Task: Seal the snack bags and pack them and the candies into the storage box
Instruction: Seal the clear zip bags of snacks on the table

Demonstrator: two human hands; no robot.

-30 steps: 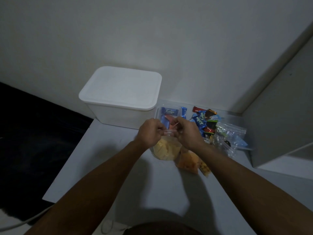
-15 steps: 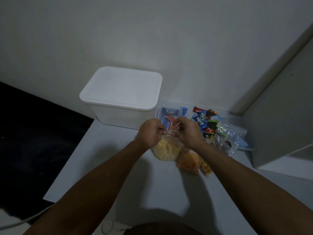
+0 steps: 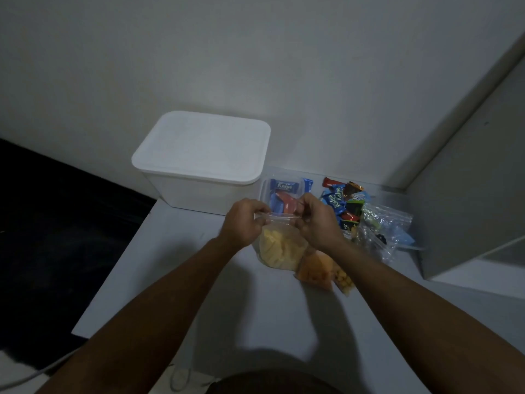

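Observation:
A clear zip bag of pale yellow chips (image 3: 279,247) stands on the white table (image 3: 176,265). My left hand (image 3: 244,220) pinches the left end of its top strip and my right hand (image 3: 314,220) pinches the right end. Beside it lie an orange snack bag (image 3: 315,267) and a bag of small yellow pieces (image 3: 343,280). The white storage box (image 3: 201,163) sits behind with its lid on. Wrapped candies (image 3: 341,200) are heaped at the back right, some in a small clear tub (image 3: 281,189).
Crumpled clear zip bags (image 3: 383,228) lie at the right, against a grey cabinet side (image 3: 468,194). The wall runs close behind the box. The table's left edge drops to a dark floor (image 3: 42,237). A white cable (image 3: 28,376) trails at the lower left.
Both hands stay on the chip bag's top strip; the fingers have shifted slightly along it and the strip now looks stretched flat between them.

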